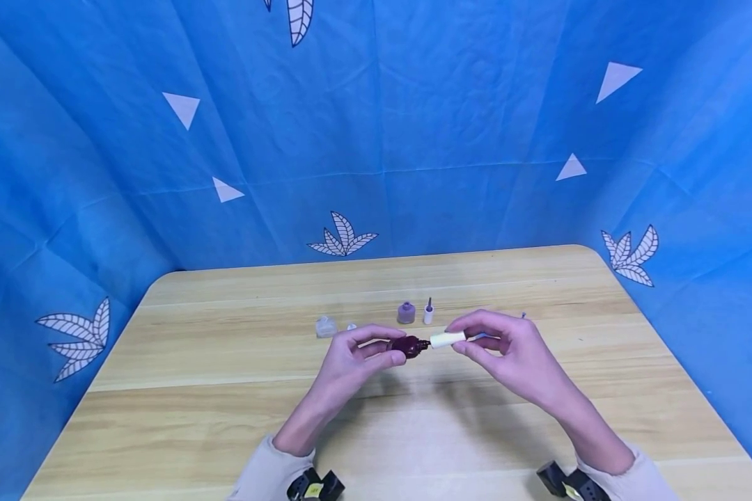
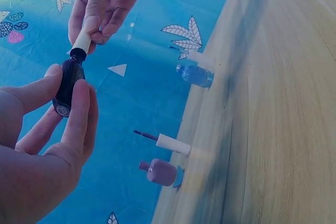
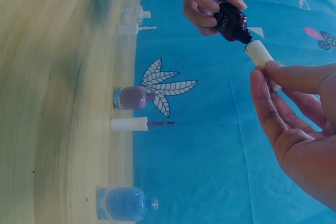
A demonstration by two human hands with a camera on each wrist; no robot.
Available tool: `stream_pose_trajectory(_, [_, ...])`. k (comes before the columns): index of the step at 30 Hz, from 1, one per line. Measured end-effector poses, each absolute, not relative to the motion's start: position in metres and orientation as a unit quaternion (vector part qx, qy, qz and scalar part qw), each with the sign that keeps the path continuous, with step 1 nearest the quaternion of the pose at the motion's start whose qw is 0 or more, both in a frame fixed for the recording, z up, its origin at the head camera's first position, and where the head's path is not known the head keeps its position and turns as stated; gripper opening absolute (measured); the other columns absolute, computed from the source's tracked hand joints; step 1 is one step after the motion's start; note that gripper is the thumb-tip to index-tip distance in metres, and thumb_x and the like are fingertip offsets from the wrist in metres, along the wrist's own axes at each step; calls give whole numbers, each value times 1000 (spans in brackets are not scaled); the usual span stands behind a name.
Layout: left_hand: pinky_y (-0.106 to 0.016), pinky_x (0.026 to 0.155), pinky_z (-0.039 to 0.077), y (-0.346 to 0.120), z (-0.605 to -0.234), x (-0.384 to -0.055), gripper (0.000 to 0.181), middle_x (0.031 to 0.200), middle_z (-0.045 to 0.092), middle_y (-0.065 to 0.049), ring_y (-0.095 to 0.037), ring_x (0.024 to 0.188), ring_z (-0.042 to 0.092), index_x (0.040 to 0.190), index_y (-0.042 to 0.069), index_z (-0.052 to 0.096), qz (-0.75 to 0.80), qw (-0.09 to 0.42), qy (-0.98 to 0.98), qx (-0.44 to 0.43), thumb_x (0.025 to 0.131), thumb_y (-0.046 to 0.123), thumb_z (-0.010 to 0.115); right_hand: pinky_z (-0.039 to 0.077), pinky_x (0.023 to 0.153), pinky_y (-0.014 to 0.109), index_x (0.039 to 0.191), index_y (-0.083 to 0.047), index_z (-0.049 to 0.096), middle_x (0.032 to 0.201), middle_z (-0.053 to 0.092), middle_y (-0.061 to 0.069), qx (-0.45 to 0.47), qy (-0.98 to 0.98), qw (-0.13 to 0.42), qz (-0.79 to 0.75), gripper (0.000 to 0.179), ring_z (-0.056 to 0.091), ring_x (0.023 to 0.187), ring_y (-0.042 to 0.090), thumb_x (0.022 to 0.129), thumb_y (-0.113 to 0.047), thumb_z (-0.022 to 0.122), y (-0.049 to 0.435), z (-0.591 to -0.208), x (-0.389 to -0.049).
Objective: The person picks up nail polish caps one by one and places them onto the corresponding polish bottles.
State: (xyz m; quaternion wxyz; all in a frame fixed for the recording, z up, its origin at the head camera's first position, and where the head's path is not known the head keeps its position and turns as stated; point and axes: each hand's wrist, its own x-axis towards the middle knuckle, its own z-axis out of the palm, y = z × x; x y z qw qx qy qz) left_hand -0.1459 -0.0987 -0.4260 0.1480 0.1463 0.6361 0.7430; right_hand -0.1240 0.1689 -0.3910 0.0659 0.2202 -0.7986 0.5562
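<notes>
First, toward the left of the counter (image 1: 182, 417), a clear bottle (image 1: 326, 326) stands upright beside a white brush cap (image 3: 127, 29). Next, the left hand (image 1: 358, 358) has its thumb and fingers curled around a dark red bottle (image 1: 406, 346), held tilted above the counter, neck pointing right. Behind that, a purple bottle (image 1: 406, 314) stands near an upright white cap (image 1: 429, 316), brush up. Then the right hand (image 1: 509, 351) pinches a pale cap (image 1: 446, 339) at the dark neck; whether they touch is unclear. Farthest right, a blue bottle (image 3: 126, 204) and another brush cap (image 2: 199, 57) stand together.
</notes>
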Motion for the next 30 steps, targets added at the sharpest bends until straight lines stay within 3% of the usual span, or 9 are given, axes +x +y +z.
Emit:
stream_pose_trajectory(9, [-38, 95, 59, -98, -425, -146, 37, 129, 65, -19, -30, 110, 71, 121, -6, 69, 745, 149, 633, 145, 87, 4, 81, 62, 82, 31, 107, -7, 75, 103, 75, 2, 225, -796, 62, 558, 29, 74, 91, 18, 84, 11, 77, 167, -392, -124])
stream_pose_trajectory(22, [-38, 95, 58, -98, -425, -147, 35, 125, 69, -17, -29, 109, 72, 121, -4, 71, 736, 145, 646, 141, 88, 6, 81, 63, 79, 29, 105, -4, 75, 99, 76, 5, 229, -804, 76, 543, 23, 75, 87, 24, 85, 7, 79, 163, -393, -125])
stream_pose_trajectory(30, [-37, 94, 59, -97, -424, -146, 35, 123, 69, -16, -28, 107, 72, 120, -2, 72, 729, 145, 655, 137, 88, 7, 81, 64, 70, 31, 102, -11, 75, 90, 75, -2, 204, -815, 38, 540, 8, 75, 78, 16, 95, -10, 75, 164, -394, -123])
